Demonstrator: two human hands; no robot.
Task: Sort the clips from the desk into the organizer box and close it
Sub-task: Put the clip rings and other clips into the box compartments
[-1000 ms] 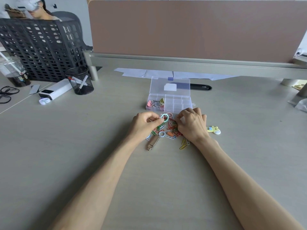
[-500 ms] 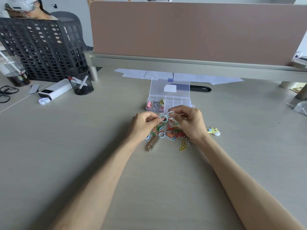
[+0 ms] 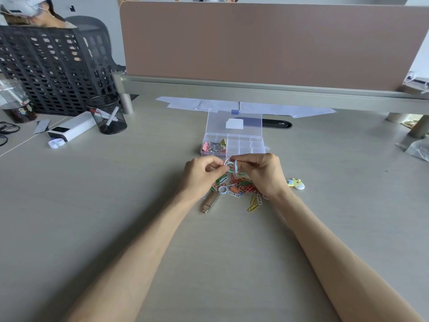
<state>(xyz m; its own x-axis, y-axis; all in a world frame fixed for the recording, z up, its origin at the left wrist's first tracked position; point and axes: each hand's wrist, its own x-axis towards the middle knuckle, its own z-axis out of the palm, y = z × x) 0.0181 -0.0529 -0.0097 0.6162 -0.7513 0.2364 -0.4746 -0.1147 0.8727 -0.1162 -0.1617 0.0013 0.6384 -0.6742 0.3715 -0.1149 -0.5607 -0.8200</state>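
1. My left hand [image 3: 200, 176] and right hand [image 3: 263, 173] pinch small pastel rings [image 3: 229, 167] between curled fingertips.
2. The rings sit over the paper-clip pile [image 3: 241, 185] on the desk [image 3: 92, 194], just before the open organizer box [image 3: 255, 147].

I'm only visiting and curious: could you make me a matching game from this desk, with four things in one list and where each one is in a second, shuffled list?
Things
1. binder clips
2. yellow giraffe figure
3. mesh cup
4. pastel rings

Places
A. pinched between the left hand and the right hand
B. far left, beside the white device
C. in the organizer box, left compartment
D. on the desk, just right of the right hand

Pairs: 1-C, 2-D, 3-B, 4-A
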